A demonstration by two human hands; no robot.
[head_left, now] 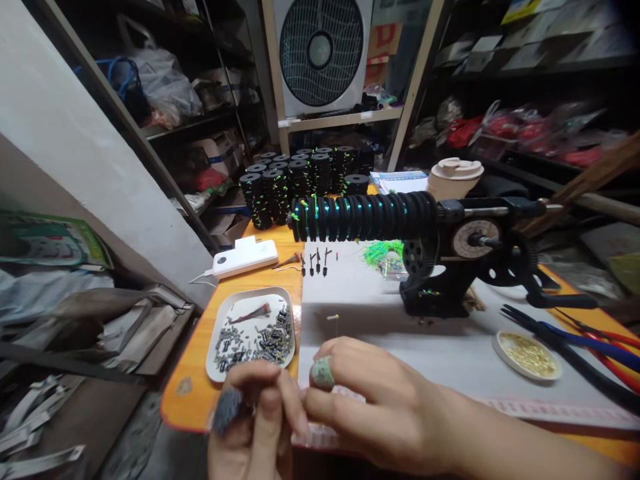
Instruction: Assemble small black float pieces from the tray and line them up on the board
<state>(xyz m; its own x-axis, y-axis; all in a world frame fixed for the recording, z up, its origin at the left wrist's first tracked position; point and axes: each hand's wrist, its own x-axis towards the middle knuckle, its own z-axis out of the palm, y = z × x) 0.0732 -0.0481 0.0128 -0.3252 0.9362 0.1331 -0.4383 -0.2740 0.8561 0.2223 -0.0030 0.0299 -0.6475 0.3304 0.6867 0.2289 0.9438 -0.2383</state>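
Observation:
My left hand (255,423) is closed, thumb and forefinger pressed together, with a dark grey wrap on one finger. Against it my right hand (385,400) has its fingers curled in and a green wrap on one finger. Whatever the fingertips pinch is too small or hidden to make out. A small pale piece with a yellow end (333,317) shows just above my right hand, with a faint thin line below it. Left of it, a white tray (215,333) holds small black and grey parts and a brush-like bundle.
A black hand-cranked winder (435,287) bears a row of black discs (367,217). Several black spools (300,177) stand behind. A white power bank (245,259) lies left; a dish of gold bits (500,340) and pliers (575,360) lie right. Green strands (383,253) lie beside the winder.

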